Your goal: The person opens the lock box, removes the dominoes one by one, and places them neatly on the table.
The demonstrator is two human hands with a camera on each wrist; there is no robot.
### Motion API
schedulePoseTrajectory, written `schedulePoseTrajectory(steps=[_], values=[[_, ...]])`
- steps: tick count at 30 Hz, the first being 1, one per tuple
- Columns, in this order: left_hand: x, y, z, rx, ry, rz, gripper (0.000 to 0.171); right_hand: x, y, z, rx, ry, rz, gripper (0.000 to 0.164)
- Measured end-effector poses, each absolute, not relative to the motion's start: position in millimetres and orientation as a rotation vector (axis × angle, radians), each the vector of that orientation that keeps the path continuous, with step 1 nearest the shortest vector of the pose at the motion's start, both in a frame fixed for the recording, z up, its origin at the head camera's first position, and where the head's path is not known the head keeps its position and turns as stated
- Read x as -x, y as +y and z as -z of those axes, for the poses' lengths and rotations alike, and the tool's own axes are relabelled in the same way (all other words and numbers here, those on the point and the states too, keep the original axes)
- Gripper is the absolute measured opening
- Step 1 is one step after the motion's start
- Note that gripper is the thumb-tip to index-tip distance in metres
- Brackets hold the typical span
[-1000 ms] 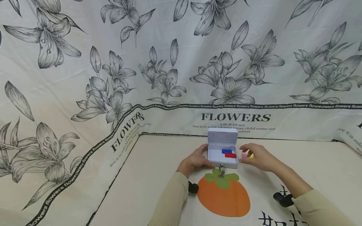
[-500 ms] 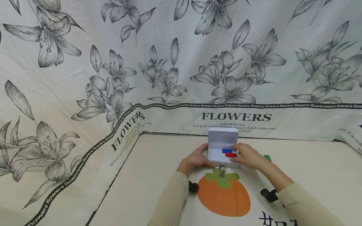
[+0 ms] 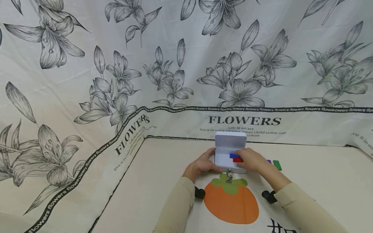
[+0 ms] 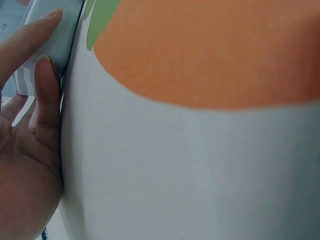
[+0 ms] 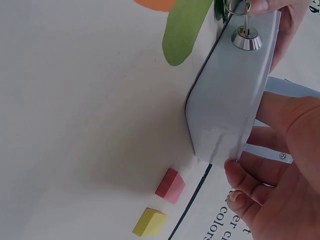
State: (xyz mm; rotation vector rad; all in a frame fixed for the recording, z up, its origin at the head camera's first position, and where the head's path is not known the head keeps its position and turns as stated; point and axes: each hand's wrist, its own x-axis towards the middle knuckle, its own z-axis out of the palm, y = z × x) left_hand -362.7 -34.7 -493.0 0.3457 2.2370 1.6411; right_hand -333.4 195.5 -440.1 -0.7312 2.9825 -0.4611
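Note:
A small white metal cash box [image 3: 231, 169] stands with its lid up and a key [image 5: 247, 15] in its front lock. My left hand [image 3: 204, 163] holds the box's left front corner, thumb along the front. Inside lie a blue block [image 3: 233, 156] and a red block [image 3: 237, 160]. My right hand [image 3: 251, 160] reaches over the right wall beside both blocks. In the right wrist view some of its fingers dip inside while others curl outside. The wall hides those fingertips, so I cannot tell whether they pinch a block.
A pink block [image 5: 170, 186] and a yellow block [image 5: 150, 223] lie on the table close to the box's right side. Farther right are a purple block [image 3: 269, 161] and a green block [image 3: 277, 165]. A printed curtain [image 3: 175, 123] rises behind the box.
My right hand has moved left from beside the pink block and in over the box's right wall, to the red and blue blocks. My left hand stays on the box.

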Motion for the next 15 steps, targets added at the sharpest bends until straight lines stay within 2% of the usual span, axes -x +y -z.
schedulePoseTrajectory(steps=[10, 15], values=[[365.3, -33.6, 495.6, -0.308, 2.244, -1.624, 0.104, 338.1, 195.4, 441.0, 0.742, 2.961, 0.468, 0.020], [371.1, -31.2, 500.1, -0.270, 2.278, -1.574, 0.106, 342.3, 198.6, 442.8, 0.718, 2.894, 0.550, 0.026]])
